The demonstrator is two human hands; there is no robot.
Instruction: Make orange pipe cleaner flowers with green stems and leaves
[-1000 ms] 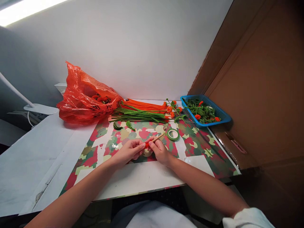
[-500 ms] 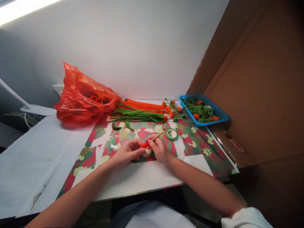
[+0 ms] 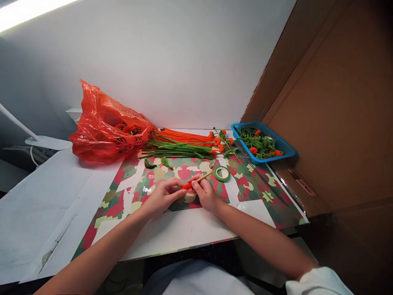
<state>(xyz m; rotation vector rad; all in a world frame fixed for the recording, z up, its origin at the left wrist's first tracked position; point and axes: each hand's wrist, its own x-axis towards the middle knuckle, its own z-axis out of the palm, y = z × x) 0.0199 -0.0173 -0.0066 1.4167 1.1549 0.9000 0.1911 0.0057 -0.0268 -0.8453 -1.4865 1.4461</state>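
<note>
My left hand (image 3: 164,196) and my right hand (image 3: 205,193) meet over the camouflage-patterned mat (image 3: 260,190). Between their fingertips sits an orange pipe cleaner (image 3: 186,186) wound around a thin wooden stick (image 3: 204,177). My right hand grips the stick, whose free end points up and right toward a roll of green tape (image 3: 222,173). My left hand pinches the orange end. Part of the pipe cleaner is hidden by my fingers.
A bundle of orange and green pipe cleaners (image 3: 181,145) lies at the back of the mat. An orange plastic bag (image 3: 107,125) sits back left. A blue basket (image 3: 285,149) of green and orange pieces stands back right, beside a cardboard wall (image 3: 337,106). A white lamp base (image 3: 46,142) is at far left.
My hands stay in place over the mat; the fingers shift slightly around the orange pipe cleaner on the stick. The view drifted a little.
</note>
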